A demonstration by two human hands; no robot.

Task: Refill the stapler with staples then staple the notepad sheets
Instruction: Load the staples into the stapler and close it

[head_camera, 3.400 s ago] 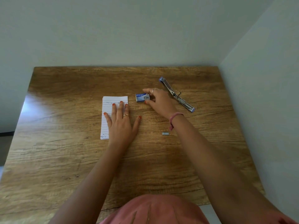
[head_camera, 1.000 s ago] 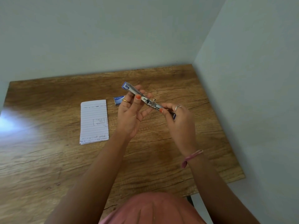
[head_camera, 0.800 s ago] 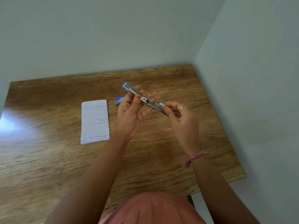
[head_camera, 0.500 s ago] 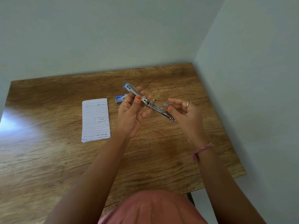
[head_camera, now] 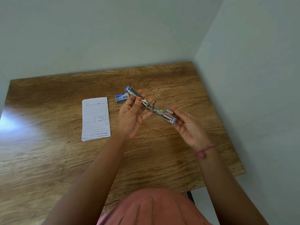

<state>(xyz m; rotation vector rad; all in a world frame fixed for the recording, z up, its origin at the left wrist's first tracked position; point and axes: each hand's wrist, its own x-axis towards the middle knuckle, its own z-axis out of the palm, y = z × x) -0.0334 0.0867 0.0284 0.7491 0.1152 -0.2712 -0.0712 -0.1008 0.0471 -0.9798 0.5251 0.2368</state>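
Our left hand (head_camera: 131,116) grips the opened blue-and-steel stapler (head_camera: 150,105); our right hand (head_camera: 186,125) pinches a small grey staple strip (head_camera: 170,110), which could misalign with the channel, slip and drop onto the wooden desk (head_camera: 48,159).

Silver metal stapler (head_camera: 150,105) with blue ends; white ruled notepad (head_camera: 95,119); blue staple box (head_camera: 121,97), print possibly white; brown wood-grain table (head_camera: 48,159).

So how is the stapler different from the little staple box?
The stapler is long, thin and shiny metal; the staple box is short, blocky and printed blue. The stapler is swung wide open and held up off the table in the left hand; the staple box lies flat on the table, untouched. Both have blue on them.
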